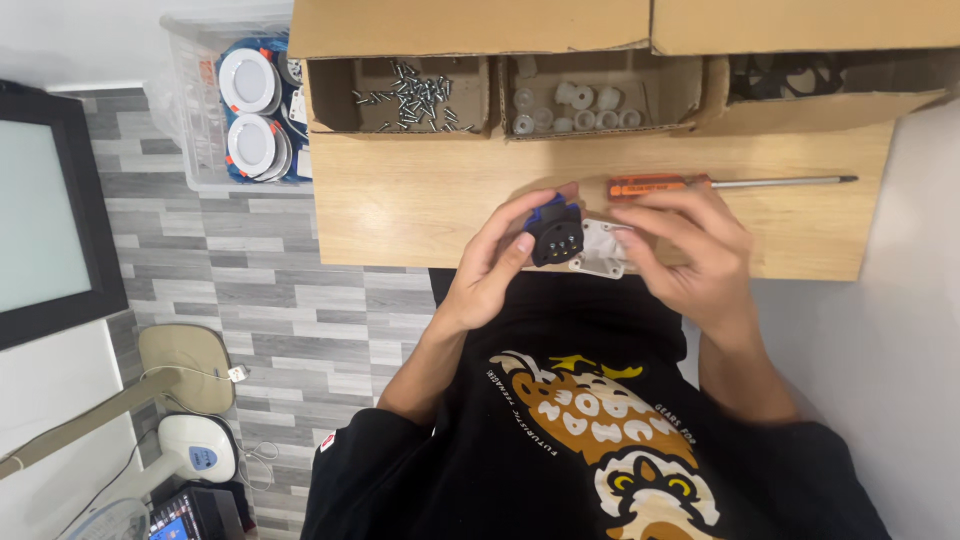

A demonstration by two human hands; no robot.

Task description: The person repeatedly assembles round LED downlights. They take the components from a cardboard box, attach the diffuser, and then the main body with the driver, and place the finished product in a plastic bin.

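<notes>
My left hand (pixel 495 262) grips a round black-and-blue socket part (pixel 555 235) with several metal pins on its face. Touching that part on its right is a white plastic piece (pixel 604 247), which my right hand (pixel 692 252) holds with the fingertips. Both hands hover just above the near edge of a small wooden table (pixel 420 200). An orange-handled screwdriver (pixel 700 184) lies on the table just beyond my right hand, its shaft pointing right.
At the table's back stand open cardboard boxes: one with several screws (pixel 415 97), one with white plastic caps (pixel 575 108), one with dark parts (pixel 800 75). A clear bin of round white lamps (pixel 250 110) sits on the tiled floor at left.
</notes>
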